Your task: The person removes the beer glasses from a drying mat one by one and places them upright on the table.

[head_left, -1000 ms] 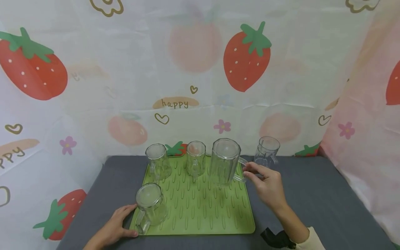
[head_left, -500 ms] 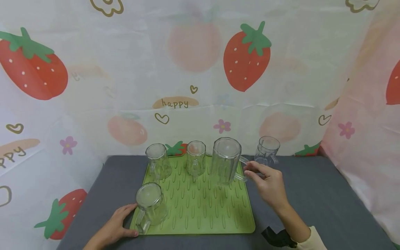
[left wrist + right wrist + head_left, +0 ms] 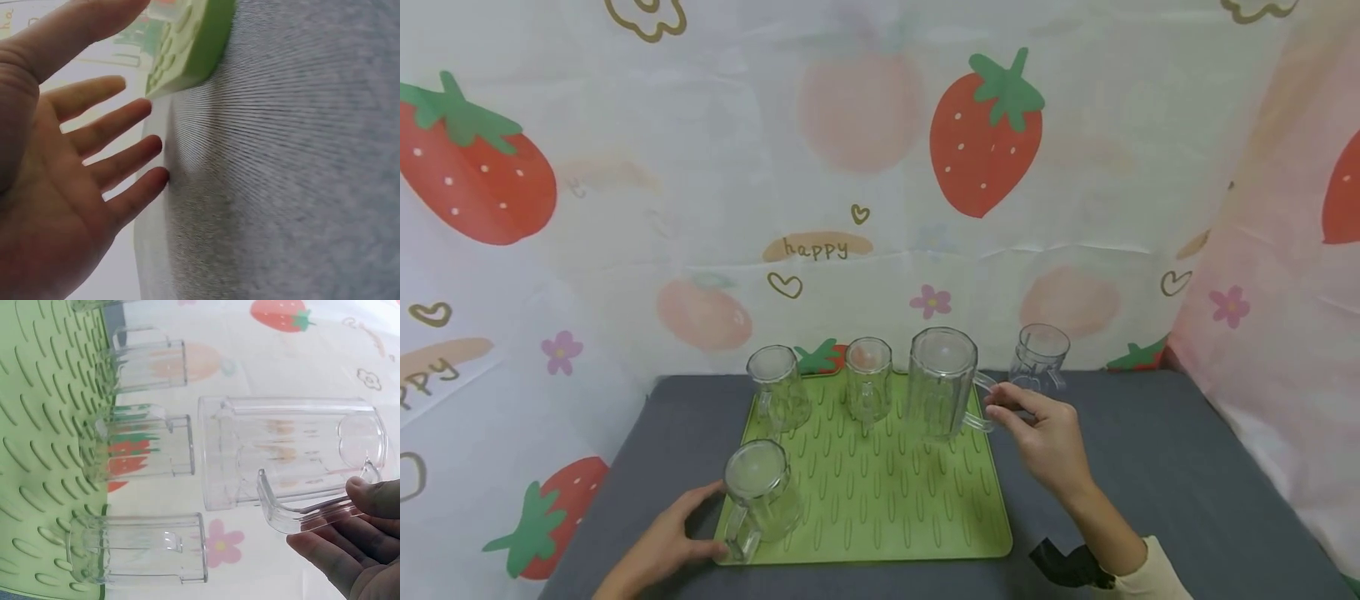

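A: What is the right hand (image 3: 1041, 437) doing?

B: It is pinching a held mug (image 3: 942, 392) by its handle (image 3: 281, 519), between thumb and fingers.

A: How is that mug looking?

B: It is showing clear, colourless walls with lengthwise facets; the handle is forming a squared loop. The printed backdrop (image 3: 865, 167) is showing through it in the right wrist view.

A: How are the arms and hands lying?

B: The right forearm is slanting inward from a cream sleeve (image 3: 1142, 575), reaching from the person's right. The left hand (image 3: 662, 537) is lying beside the near mug (image 3: 767, 500); its fingers (image 3: 115, 125) are spreading straight, grasping nothing. Whether they are touching that mug is not showing clearly.

A: Which way is the held mug pointing, and where is it?

B: Its long axis is running nearly vertical, and the handle is pointing toward the person's right. The views are not making clear which end is the mouth. It is hanging over the back right part of a ridged green mat (image 3: 887, 517), seemingly off the surface. To its left, the middle mug (image 3: 868, 387) and the far left mug (image 3: 784, 396) are standing along the mat's back.
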Demonstrator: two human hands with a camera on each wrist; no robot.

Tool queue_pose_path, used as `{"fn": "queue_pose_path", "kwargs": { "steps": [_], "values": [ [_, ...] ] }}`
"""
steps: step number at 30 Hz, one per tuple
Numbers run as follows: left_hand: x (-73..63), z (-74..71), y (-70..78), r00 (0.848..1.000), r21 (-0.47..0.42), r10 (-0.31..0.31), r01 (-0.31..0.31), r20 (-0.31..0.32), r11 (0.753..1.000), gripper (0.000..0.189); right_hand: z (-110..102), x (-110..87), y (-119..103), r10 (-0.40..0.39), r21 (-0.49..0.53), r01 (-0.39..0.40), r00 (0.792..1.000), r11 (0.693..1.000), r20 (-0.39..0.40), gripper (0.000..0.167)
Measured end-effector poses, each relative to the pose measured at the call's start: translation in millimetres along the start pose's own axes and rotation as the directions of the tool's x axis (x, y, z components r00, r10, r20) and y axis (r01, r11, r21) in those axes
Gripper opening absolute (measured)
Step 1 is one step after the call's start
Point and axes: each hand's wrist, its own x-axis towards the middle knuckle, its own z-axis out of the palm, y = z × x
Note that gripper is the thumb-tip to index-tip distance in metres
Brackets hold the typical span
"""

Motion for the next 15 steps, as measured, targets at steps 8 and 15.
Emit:
{"fn": "queue_pose_path", "kwargs": {
  "steps": [8, 15],
  "values": [
    [-1.9, -13.7, 6.2, 0.983, 0.059, 0.001, 0.01, -0.181, 0.998, 0.075, -0.2, 0.2, -0.1, 0.0, 0.01, 0.0, 1.0, 1.0, 0.014, 0.022],
    [-0.5, -24.6, 14.7, 0.954, 0.157, 0.004, 0.046, -0.301, 0.987, 0.06, -0.5, 1.6, 0.1, -0.003, -0.002, 0.003, 1.0, 1.0, 0.014, 0.022]
  ]
}}
